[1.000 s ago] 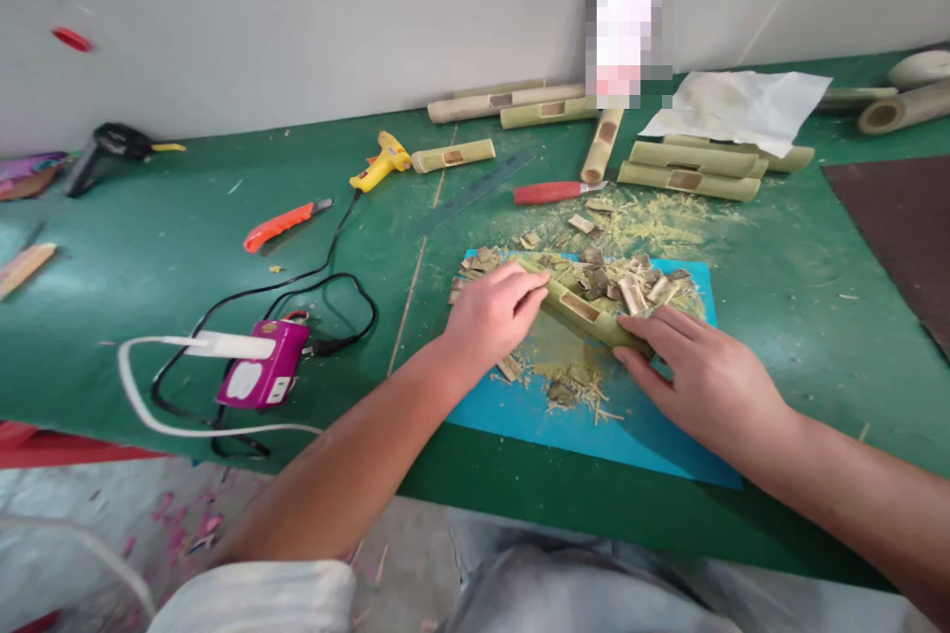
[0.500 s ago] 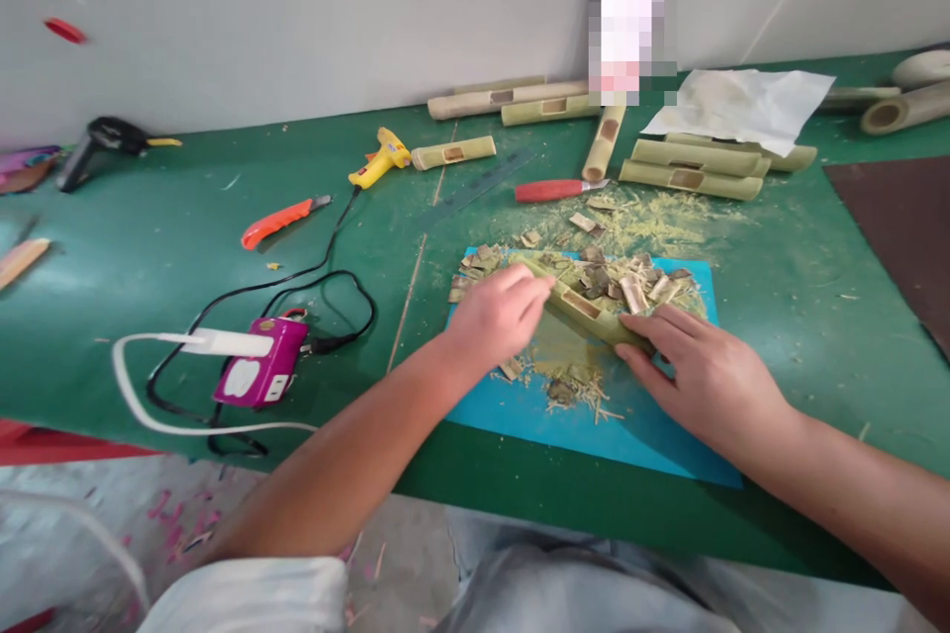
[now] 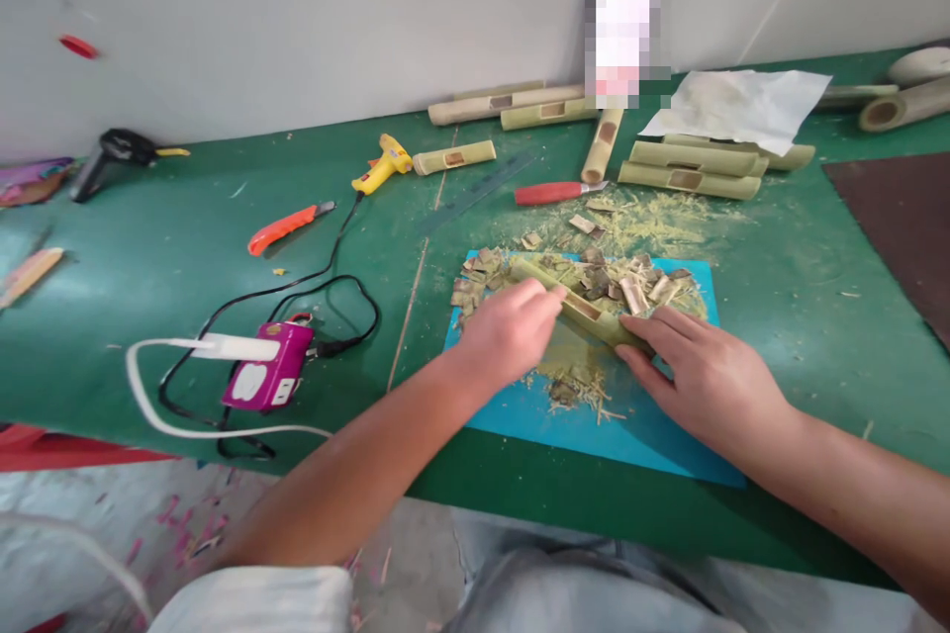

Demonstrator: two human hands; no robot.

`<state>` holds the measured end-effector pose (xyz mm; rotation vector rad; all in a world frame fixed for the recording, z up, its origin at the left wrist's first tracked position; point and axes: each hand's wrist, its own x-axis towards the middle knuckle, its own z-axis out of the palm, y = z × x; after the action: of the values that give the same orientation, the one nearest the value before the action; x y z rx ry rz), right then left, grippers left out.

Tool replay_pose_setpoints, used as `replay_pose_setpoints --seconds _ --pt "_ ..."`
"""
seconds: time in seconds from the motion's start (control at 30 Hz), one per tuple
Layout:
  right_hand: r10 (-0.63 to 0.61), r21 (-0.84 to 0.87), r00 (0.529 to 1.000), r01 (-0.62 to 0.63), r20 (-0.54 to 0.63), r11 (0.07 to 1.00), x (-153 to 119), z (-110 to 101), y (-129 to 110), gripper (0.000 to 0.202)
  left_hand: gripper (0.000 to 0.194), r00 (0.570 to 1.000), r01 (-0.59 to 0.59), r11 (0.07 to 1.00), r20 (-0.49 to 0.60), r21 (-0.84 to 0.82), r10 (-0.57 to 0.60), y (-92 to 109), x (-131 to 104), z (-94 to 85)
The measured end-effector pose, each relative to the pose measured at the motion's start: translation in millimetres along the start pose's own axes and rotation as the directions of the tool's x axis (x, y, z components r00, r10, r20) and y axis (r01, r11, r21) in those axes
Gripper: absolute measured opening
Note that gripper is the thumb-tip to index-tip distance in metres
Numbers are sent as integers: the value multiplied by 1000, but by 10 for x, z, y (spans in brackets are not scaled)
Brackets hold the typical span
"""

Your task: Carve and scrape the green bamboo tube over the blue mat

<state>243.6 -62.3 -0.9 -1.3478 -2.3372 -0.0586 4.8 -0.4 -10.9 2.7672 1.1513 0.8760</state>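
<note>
A green bamboo tube [image 3: 603,324] with a rectangular opening cut in its side lies slantwise above the blue mat [image 3: 534,425]. My right hand [image 3: 705,366] grips the tube's lower right end between thumb and fingers. Closed beside the opening, my left hand [image 3: 520,326] has its fingertips at the near edge of the cut; whatever it may hold is hidden. Bamboo chips [image 3: 634,295] and fine shavings are scattered behind the tube, with a smaller heap [image 3: 568,391] in front of it.
Behind the mat lie a red-handled knife [image 3: 547,193], a yellow glue gun [image 3: 384,165] and cut bamboo tubes [image 3: 687,182]. To the left are an orange cutter [image 3: 286,229], a purple power block [image 3: 268,371] with cables, and a black tool [image 3: 111,158]. White paper [image 3: 734,109] covers some tubes.
My left hand has moved right along the tube, from its upper left end to the opening, uncovering that end. My right hand keeps its grip. The view has shifted slightly.
</note>
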Motion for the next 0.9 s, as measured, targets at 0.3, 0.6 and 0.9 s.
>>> replay_pose_setpoints --seconds 0.3,0.6,0.9 --pt "-3 -39 1000 4 20 999 2 -27 -34 27 17 994 -52 997 -104 -55 46 -20 36 -26" --pt "-41 -18 999 41 3 999 -14 -44 6 24 18 977 146 987 -147 -73 -155 -244 59 -91" --pt "-41 -5 999 41 -16 999 -16 -11 -21 19 17 998 -2 998 -60 -65 -2 -140 40 31"
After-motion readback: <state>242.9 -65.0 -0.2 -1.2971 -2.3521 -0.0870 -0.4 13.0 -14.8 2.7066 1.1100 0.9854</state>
